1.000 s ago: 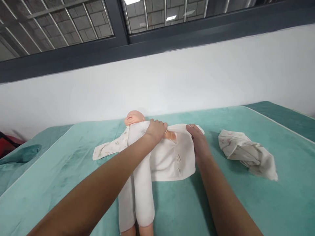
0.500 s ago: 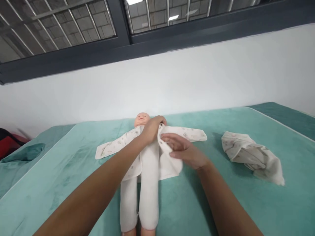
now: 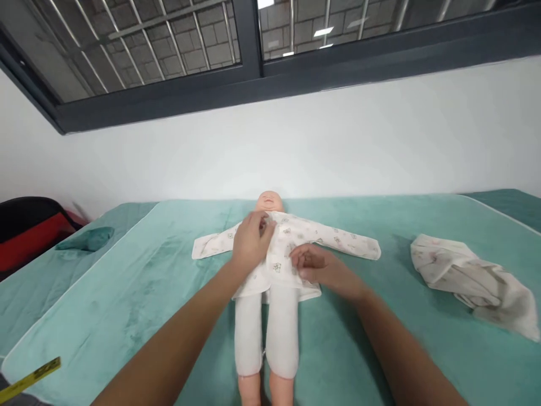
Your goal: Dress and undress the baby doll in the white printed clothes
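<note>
The patterned jacket (image 3: 282, 248) covers the doll (image 3: 283, 330), its feet cut off. The left hand (image 3: 250, 239) is narrow at its neck, the right hand (image 3: 323, 268) curled at its waist; whether either grips cloth, I cannot tell.

Soft light casts faint shadows, and white glare spots the window (image 3: 304, 35).

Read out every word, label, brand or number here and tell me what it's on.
No text is readable.
Yellow strip: dark marks, too blurred to read.
Doll's top: small printed figures; any lettering is too small to read.
Crumpled cloth: faint print, too blurred to read.
</note>
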`<state>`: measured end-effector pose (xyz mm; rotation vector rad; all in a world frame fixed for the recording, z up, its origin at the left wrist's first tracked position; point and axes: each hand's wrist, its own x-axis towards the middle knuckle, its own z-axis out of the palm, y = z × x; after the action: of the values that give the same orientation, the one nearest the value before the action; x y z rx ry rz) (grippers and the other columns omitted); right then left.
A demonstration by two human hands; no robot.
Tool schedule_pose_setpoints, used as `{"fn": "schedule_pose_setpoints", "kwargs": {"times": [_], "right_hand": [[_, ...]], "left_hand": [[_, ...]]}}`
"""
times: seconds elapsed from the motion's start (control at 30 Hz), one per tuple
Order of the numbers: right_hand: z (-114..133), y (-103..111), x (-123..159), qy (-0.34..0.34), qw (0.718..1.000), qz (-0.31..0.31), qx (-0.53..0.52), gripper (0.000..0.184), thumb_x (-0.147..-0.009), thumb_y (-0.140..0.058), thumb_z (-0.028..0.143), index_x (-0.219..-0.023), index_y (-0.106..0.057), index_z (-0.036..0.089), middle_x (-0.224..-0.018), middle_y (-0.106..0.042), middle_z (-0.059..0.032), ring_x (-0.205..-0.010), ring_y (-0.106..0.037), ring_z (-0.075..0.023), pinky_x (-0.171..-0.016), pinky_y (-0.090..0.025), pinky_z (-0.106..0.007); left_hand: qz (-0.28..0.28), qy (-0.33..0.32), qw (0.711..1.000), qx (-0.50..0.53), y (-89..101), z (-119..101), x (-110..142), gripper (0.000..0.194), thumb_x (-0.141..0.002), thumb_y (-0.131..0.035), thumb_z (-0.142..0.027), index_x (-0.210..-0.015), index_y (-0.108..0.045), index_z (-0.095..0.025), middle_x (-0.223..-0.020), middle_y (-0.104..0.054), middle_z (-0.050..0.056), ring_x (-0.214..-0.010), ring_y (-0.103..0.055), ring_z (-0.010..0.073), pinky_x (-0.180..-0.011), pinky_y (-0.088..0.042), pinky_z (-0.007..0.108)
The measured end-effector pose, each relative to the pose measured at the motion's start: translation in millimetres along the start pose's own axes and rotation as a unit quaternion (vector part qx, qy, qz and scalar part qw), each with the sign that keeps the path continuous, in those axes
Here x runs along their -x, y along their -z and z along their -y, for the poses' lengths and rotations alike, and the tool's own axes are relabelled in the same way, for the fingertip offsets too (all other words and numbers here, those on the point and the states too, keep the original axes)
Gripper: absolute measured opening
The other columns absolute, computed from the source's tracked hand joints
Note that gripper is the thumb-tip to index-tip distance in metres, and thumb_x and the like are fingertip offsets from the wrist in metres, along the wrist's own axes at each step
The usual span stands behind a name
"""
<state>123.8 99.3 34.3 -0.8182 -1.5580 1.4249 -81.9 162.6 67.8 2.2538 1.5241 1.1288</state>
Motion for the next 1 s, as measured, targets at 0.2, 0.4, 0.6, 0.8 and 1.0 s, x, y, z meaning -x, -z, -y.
{"fn": "schedule_pose_setpoints", "kwargs": {"times": [0.2, 0.4, 0.6, 0.8, 1.0], "right_hand": [[1.3, -20.8, 10.8, 0.031, 0.975, -0.005, 0.221, 0.021, -0.072, -0.075, 0.031, -0.086, -0.061, 0.024, -0.092, -0.056, -0.0024, -0.081, -0.050, -0.0183, -0.072, -0.044, -0.032], [-0.1, -30.3, 17.7, 0.038, 0.966, -0.010, 0.255, 0.015, -0.086, -0.058, 0.029, -0.074, -0.055, 0.021, -0.079, -0.052, -0.0011, -0.072, -0.047, -0.0155, -0.065, -0.038, -0.029], [6.0, -24.2, 20.6, 0.008, 0.982, 0.040, 0.183, 0.019, -0.085, -0.061, 0.036, -0.075, -0.060, 0.020, -0.079, -0.057, -0.0012, -0.073, -0.050, -0.0156, -0.067, -0.039, -0.029], [-17.9, -9.0, 33.4, 0.014, 0.956, -0.163, 0.242, 0.029, -0.091, -0.049, 0.045, -0.081, -0.060, 0.020, -0.079, -0.060, -0.0037, -0.076, -0.054, -0.0198, -0.071, -0.043, -0.033], [-46.6, 28.6, 85.2, 0.047, 0.740, -0.315, 0.593, 0.029, -0.088, -0.048, 0.026, -0.111, -0.060, 0.014, -0.125, -0.058, -0.0169, -0.124, -0.047, -0.0321, -0.104, -0.038, -0.048]], "left_hand": [[0.087, 0.072, 0.993, 0.031, 8.1, -18.7, 24.0, 0.023, -0.083, -0.060, -0.030, -0.106, -0.060, -0.025, -0.067, -0.051, -0.004, -0.068, -0.053, 0.0169, -0.066, -0.040, 0.029], [0.062, 0.147, 0.953, 0.257, 7.2, -7.5, 37.4, 0.020, -0.083, -0.055, -0.025, -0.102, -0.057, -0.021, -0.062, -0.037, -0.007, -0.060, -0.043, 0.0119, -0.062, -0.039, 0.024], [0.020, 0.124, 0.977, 0.174, -1.3, -8.8, 54.3, 0.033, -0.077, -0.054, -0.015, -0.109, -0.056, -0.022, -0.085, -0.052, -0.002, -0.069, -0.050, 0.0119, -0.073, -0.045, 0.026], [-0.015, -0.009, 1.000, -0.011, -5.4, -21.2, 84.9, 0.044, -0.083, -0.046, -0.009, -0.123, -0.057, -0.022, -0.142, -0.042, 0.012, -0.128, -0.047, 0.0244, -0.102, -0.042, 0.041], [0.035, -0.075, 0.991, -0.103, -8.1, -11.9, 108.0, 0.061, -0.078, -0.041, 0.002, -0.131, -0.056, -0.022, -0.154, -0.037, 0.008, -0.143, -0.029, 0.0276, -0.106, -0.037, 0.049]]}}
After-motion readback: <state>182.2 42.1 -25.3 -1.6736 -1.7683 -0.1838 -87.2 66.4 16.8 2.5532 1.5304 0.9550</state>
